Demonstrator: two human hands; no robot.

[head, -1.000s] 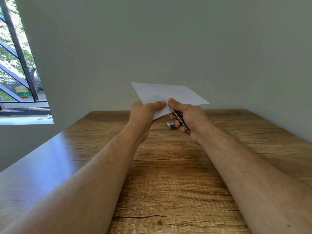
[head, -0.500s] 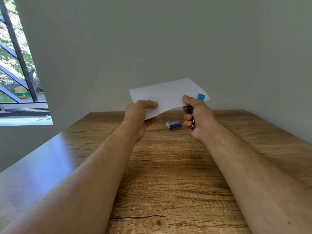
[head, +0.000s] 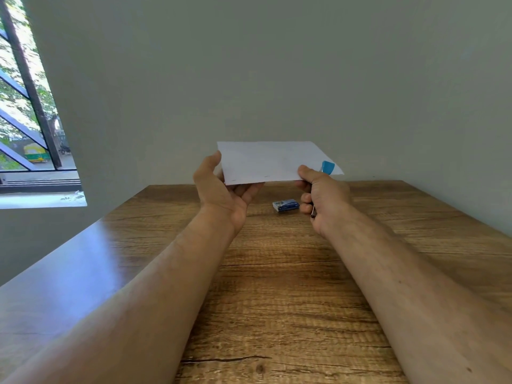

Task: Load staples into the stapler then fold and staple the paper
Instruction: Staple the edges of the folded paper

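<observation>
Here, both hands hold a folded paper above the tabletop.
The left hand (head: 224,194) has its fingers (head: 249,191) loosely spread under the paper (head: 273,162), thumb beside its left edge. The right hand (head: 324,202) has its fingers curled round a stapler (head: 327,167), whose blue head sits on the paper's right corner. Two staples show along the paper's near edge. A small blue staple box (head: 286,205) lies on the wooden tabletop (head: 277,300), between the hands.
</observation>
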